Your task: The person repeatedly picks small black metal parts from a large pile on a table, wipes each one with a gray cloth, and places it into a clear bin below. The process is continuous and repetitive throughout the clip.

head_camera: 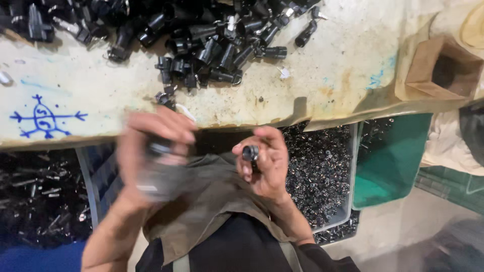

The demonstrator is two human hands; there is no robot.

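A small black cylindrical part (250, 152) is held in the right hand (265, 163), pinched between thumb and forefinger just below the front edge of the worktop (327, 85). Its open round end is turned up toward the camera, so its long axis runs roughly along the line of sight rather than across the picture. The fingers (267, 135) of that hand are curled closed around it.

The left hand (151, 153) is blurred by motion. Something dark with a metallic glint, the blurred piece (160, 147), is seen under its bent fingers, and these appear to be closed on it, though what it is cannot be told. The two hands are held at about the same height over the olive apron (212, 201), near each other but not touching; the cylindrical part lies to the right of the left hand, with a gap of dark apron between them.

On the stained worktop a pile of black plastic fittings (212, 50) is heaped toward the far edge, well apart from both hands, with a few strays nearer the front edge above the left hand. A blue scribble (46, 118) is drawn on the worktop at the left. Below the worktop, a grey bin of small dark metal parts (317, 171) stands just beside the right hand, and a green bin (393, 161) stands further right. A brown cardboard box (443, 70) rests on the worktop's right end.
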